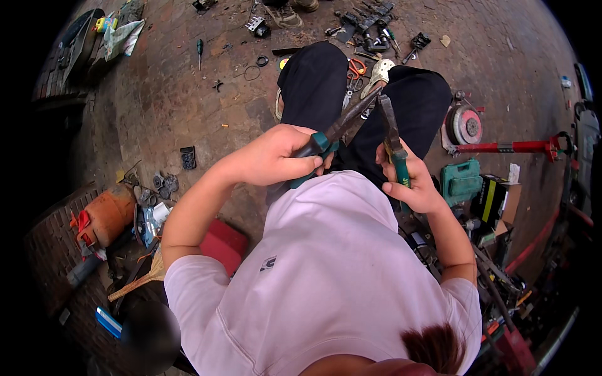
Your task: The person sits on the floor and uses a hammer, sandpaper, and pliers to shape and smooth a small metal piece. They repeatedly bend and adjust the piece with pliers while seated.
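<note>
My left hand (276, 153) is closed around the dark green handles of a pair of pliers (347, 120), whose long dark jaws slant up and to the right. In my right hand (414, 185) is a second pair of pliers (390, 122), green-handled, with dark metal jaws pointing away from me. The two tips come close together above my lap, between my knees; whether they touch or hold anything small between them, I cannot tell. Orange-handled scissors (357, 67) lie on the ground beyond, between my legs.
A screwdriver (200, 53) and a small black tray (188, 158) lie on the brick floor. Metal parts (370, 25) are scattered ahead. To the right are a red floor jack (508, 148) and a green case (461, 180); an orange gas cylinder (108, 214) lies left. Another person's shoes (284, 15) show ahead.
</note>
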Demonstrator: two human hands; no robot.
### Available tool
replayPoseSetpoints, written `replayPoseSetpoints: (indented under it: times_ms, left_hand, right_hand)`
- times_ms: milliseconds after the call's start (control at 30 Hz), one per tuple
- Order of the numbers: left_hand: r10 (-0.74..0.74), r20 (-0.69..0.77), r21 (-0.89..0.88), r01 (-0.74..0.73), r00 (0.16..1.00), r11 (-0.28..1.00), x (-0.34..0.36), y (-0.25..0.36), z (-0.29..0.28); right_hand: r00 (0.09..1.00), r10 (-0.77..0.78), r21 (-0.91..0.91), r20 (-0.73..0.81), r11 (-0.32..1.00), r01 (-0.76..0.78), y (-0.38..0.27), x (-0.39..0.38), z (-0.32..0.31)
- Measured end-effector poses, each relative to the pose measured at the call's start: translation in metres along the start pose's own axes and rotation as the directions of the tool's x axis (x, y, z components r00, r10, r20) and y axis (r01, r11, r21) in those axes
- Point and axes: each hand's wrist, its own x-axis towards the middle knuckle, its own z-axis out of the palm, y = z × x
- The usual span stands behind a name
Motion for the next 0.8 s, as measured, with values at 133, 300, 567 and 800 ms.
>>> replayPoseSetpoints:
  times_ms: [133, 300, 567, 800]
  left_hand:
    - [0.027, 0.015, 0.023, -0.028, 1.000, 0.999, 0.001, -0.003, 0.001]
    - [0.073, -0.025, 0.136, -0.069, 0.997, 0.988, 0.000, -0.005, 0.002]
    - [0.045, -0.159, 0.517, 0.044, 0.986, 0.855, -0.003, 0.000, 0.011]
    - [-0.037, -0.172, 0.635, 0.139, 0.984, 0.760, -0.003, 0.005, 0.015]
  right_hand:
    - [1.000, 0.003, -0.005, 0.008, 1.000, -0.003, 0.002, 0.001, 0.000]
    - [1.000, 0.028, 0.008, 0.005, 1.000, -0.028, -0.001, 0.001, 0.000]
    - [0.999, 0.044, -0.068, 0.004, 0.997, -0.044, 0.003, -0.003, -0.003]
    - [0.991, 0.127, -0.048, -0.027, 0.991, -0.128, 0.007, -0.007, -0.006]
